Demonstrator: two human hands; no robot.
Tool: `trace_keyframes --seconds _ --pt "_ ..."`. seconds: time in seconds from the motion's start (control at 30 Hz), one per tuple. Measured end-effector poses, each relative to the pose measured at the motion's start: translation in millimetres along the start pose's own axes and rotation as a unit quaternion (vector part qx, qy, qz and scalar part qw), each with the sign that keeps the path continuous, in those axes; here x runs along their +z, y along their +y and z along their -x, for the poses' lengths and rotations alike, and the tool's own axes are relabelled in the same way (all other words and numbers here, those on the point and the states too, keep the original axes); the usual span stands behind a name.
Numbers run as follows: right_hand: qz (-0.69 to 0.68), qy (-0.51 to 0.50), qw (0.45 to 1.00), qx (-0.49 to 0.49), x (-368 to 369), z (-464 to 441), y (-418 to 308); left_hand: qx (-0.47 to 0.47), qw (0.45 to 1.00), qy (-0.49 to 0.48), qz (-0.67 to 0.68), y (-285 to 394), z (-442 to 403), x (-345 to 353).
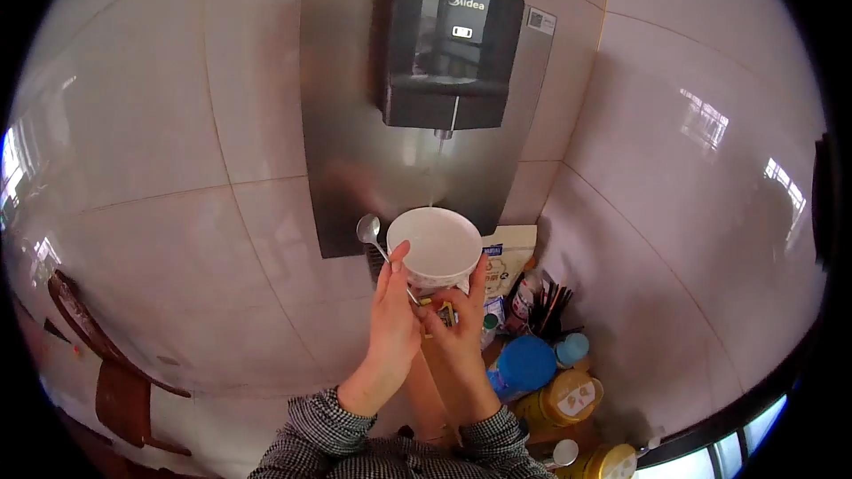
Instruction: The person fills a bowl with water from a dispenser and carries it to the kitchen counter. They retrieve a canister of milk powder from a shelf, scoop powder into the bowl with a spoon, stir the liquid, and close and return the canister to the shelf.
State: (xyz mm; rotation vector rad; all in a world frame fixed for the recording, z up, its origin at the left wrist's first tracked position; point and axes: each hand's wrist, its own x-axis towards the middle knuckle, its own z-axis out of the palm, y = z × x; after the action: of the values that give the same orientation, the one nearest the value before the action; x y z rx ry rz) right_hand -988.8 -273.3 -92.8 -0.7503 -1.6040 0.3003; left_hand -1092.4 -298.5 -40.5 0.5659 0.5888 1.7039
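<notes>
A white bowl [433,244] with a patterned outer side is held up between my two hands, its open top toward me. My left hand [393,319] closes on its left side and also keeps a metal spoon [369,230] against it. The spoon's head sticks out left of the bowl, and its handle slants down behind my fingers toward the right hand. My right hand [460,312] grips the bowl from the right and below. Above hangs a black wall-mounted water dispenser [453,49], its spout [443,134] over the bowl. A faint streak runs down from the spout.
Crowded together at the lower right are a blue-lidded container [525,362], yellow tubs [568,397], a light blue lid [572,349], dark sticks [552,309] and a paper bag [512,257]. A wooden chair [122,399] stands at the lower left. Tiled walls meet right of the dispenser.
</notes>
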Motion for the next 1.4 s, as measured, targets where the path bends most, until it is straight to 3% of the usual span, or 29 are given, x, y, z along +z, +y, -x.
trace_keyframes --seconds 0.2,0.63,0.73,0.8,0.9,1.03,1.2,1.3,1.4 --pt "-0.028 -0.023 0.999 0.014 3 0 2 0.0 1.0 0.005 0.002 2 1 -2" --pt "-0.015 -0.017 1.0 0.004 1 -2 -10 0.06 0.988 -0.016 -0.143 -19 -18 -20" --pt "-0.061 0.022 0.995 0.08 3 -1 -18 0.075 0.983 -0.021 -0.169 -23 -19 -24" --pt "-0.069 0.028 0.995 0.064 2 0 -15 0.091 0.978 -0.021 -0.188 -23 -19 -25" --pt "-0.104 0.035 0.992 0.057 -1 2 -11 0.044 0.993 -0.001 -0.109 -12 -6 -10" --pt "-0.229 0.07 0.969 0.065 1 3 -2 0.052 0.988 0.0 -0.148 -13 -8 -11" --pt "-0.211 0.085 0.97 0.085 -1 11 13 0.068 0.988 0.028 -0.137 -12 -8 -4" --pt "-0.212 0.096 0.968 0.093 -1 11 12 0.006 0.993 0.034 -0.115 -8 -9 -2" --pt "-0.232 0.093 0.963 0.103 -4 14 16 0.024 0.994 0.029 -0.102 -9 -9 3"
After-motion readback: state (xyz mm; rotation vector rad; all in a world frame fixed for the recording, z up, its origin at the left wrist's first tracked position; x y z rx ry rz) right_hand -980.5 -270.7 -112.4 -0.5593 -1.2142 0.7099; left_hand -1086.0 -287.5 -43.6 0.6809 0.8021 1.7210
